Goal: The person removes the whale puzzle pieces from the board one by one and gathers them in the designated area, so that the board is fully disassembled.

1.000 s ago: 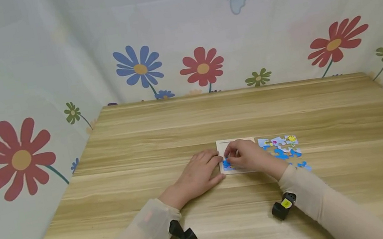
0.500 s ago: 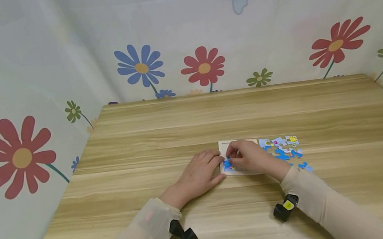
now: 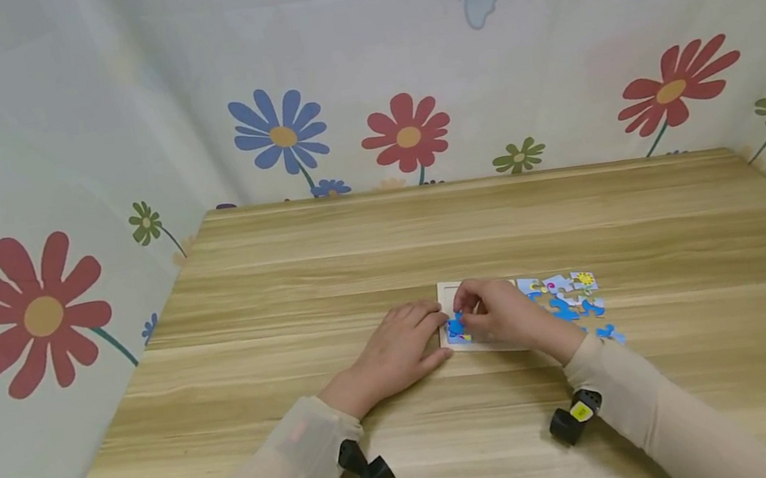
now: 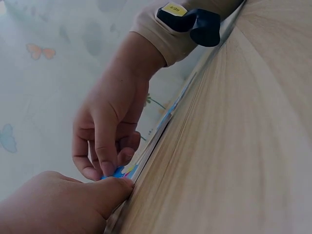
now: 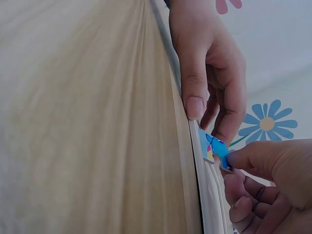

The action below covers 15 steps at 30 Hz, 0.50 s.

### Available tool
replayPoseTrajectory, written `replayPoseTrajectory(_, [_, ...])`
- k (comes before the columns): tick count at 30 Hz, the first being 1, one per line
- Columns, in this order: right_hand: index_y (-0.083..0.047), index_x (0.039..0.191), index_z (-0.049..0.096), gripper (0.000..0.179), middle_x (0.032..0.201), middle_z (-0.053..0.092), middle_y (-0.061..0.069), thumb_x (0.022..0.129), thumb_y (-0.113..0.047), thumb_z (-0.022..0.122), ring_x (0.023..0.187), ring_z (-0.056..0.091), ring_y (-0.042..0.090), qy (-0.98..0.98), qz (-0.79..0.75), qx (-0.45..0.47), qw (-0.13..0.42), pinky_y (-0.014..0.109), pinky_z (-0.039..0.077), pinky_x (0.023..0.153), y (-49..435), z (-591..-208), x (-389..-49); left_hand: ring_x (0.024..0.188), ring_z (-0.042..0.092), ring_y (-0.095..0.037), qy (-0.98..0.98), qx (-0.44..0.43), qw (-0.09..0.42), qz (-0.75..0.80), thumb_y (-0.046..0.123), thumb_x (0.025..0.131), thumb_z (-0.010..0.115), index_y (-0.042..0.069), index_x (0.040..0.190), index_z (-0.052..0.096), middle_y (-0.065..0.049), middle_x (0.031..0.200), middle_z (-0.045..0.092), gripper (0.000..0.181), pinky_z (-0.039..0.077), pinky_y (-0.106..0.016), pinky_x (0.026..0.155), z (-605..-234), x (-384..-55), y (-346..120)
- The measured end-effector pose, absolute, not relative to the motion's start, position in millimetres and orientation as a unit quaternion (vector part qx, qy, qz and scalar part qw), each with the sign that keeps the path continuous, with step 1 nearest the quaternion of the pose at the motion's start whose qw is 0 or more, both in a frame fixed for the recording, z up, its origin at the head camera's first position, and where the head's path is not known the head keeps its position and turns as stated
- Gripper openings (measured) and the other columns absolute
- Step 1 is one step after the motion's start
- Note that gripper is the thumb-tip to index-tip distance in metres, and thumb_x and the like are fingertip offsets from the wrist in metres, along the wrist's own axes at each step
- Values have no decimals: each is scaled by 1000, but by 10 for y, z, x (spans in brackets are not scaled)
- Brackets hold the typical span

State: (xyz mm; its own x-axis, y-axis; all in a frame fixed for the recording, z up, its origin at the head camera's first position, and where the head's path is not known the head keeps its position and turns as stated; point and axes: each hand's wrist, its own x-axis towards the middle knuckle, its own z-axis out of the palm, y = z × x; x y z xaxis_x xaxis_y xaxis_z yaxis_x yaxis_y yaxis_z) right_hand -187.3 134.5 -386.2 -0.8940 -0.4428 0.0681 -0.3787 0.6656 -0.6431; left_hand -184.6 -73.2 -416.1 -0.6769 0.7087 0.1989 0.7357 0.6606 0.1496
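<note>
A shallow wooden puzzle tray (image 3: 490, 345) lies on the table in the head view, partly hidden under my right hand (image 3: 505, 311). Blue puzzle pieces (image 3: 455, 330) sit in its lower left corner. My right thumb and forefinger pinch a blue puzzle piece (image 5: 223, 158) right at these, as the right wrist view shows; whether it is seated cannot be told. At the tray's left edge rests my left hand (image 3: 394, 351), its fingers fairly straight, with the thumb (image 5: 195, 107) touching the tray's near corner.
Several loose puzzle pieces (image 3: 563, 308) lie right of the tray on the wooden table (image 3: 327, 265). A white flowered cloth (image 3: 544, 17) hangs behind and beside the table. Each wrist carries a black camera mount (image 3: 366, 468).
The tray has shifted very slightly right and nearer in view. My right fingers keep the piece at the lower left corner, and more blue shows beside them. My left hand stays put.
</note>
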Motion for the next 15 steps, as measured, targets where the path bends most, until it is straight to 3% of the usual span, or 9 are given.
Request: replayPoseTrajectory(15, [-6, 94, 61, 5, 84, 62, 7, 90, -8, 64, 66, 48, 12, 905, -369, -206, 47, 20, 42, 58, 1490, -3649, -1782, 128, 49, -23, -911, -394, 61, -104, 43, 94, 58, 11, 128, 57, -5, 135, 54, 47, 38, -41, 110, -4139, -1831, -729])
